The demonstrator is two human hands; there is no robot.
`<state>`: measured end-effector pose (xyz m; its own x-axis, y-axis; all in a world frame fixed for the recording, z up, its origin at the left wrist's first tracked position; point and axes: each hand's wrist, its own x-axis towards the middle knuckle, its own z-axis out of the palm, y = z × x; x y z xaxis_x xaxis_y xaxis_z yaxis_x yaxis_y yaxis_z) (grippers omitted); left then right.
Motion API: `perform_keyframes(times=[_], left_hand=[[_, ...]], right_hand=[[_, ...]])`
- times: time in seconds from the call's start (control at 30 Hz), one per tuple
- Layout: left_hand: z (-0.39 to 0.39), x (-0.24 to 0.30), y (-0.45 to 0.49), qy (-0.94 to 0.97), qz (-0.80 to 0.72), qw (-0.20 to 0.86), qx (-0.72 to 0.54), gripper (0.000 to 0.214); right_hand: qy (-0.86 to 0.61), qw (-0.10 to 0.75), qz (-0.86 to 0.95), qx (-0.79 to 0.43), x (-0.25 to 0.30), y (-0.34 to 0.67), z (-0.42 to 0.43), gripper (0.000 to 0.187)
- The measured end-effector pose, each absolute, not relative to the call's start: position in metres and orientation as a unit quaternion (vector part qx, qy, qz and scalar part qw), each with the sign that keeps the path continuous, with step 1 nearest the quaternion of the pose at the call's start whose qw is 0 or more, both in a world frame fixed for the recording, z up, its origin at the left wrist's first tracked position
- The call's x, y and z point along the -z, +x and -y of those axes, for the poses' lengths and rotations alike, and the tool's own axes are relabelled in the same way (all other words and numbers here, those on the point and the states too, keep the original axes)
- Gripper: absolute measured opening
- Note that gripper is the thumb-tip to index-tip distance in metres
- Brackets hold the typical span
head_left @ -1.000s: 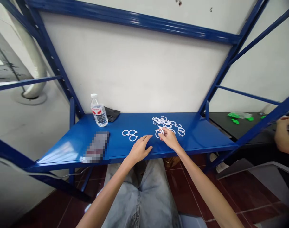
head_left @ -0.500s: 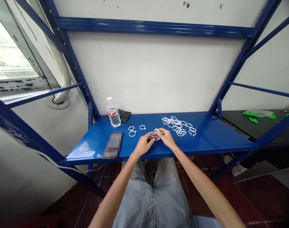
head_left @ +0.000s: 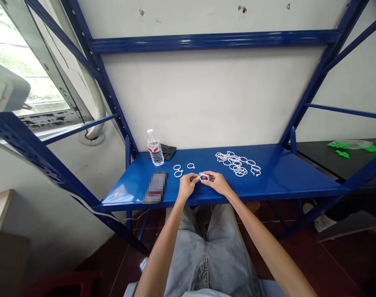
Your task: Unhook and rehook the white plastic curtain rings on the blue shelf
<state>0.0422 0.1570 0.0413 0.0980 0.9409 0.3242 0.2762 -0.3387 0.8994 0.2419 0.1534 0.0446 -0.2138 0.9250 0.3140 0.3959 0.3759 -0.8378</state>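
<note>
Between my hands, just above the front part of the blue shelf (head_left: 268, 181), is a white plastic curtain ring (head_left: 207, 178). My left hand (head_left: 187, 185) pinches its left side with thumb and fingertips. On the other side my right hand (head_left: 218, 182) is closed round the ring's right part, and its fingers cover some of it. Left of my hands lie a few loose rings, one single ring (head_left: 191, 166) and two close together (head_left: 178, 174). A tangled heap of white rings (head_left: 237, 165) lies to the right, beyond my right hand.
A water bottle (head_left: 155, 150) stands at the back left beside a black pouch (head_left: 168, 152). A blurred phone-like object (head_left: 155, 187) lies near the front left edge. Blue frame posts (head_left: 314, 82) rise at both sides. Green pieces (head_left: 342, 154) lie on a dark table at right.
The view has shifted slightly, so the scene sits further right. My hands have drawn a little apart and turned, showing more of the ring between them.
</note>
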Motion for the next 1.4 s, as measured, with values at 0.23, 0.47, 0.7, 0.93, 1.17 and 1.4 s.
perform_keyframes(times=[0.23,0.47,0.7,0.93,1.17,1.4], left_hand=[[-0.158,-0.040,0.041,0.666,-0.476,0.323,-0.476,0.012],[-0.158,-0.039,0.040,0.669,-0.471,0.326,-0.474,0.014],[-0.160,-0.037,0.041,0.659,-0.482,0.325,-0.477,0.016],[-0.160,-0.036,0.036,0.617,-0.495,0.311,-0.527,0.021],[-0.159,-0.038,0.031,0.566,-0.551,0.269,-0.551,0.056],[-0.156,-0.041,0.039,0.664,-0.490,0.266,-0.497,0.042]], right_hand=[[-0.453,0.431,0.712,-0.322,-0.041,0.240,-0.154,0.050],[-0.447,0.436,0.703,-0.340,-0.043,0.239,-0.152,0.052],[-0.460,0.464,0.685,-0.323,-0.047,0.240,-0.151,0.049],[-0.472,0.526,0.642,-0.297,-0.038,0.246,-0.158,0.055],[-0.500,0.508,0.643,-0.279,-0.041,0.245,-0.155,0.059],[-0.458,0.451,0.726,-0.245,-0.044,0.238,-0.147,0.046]])
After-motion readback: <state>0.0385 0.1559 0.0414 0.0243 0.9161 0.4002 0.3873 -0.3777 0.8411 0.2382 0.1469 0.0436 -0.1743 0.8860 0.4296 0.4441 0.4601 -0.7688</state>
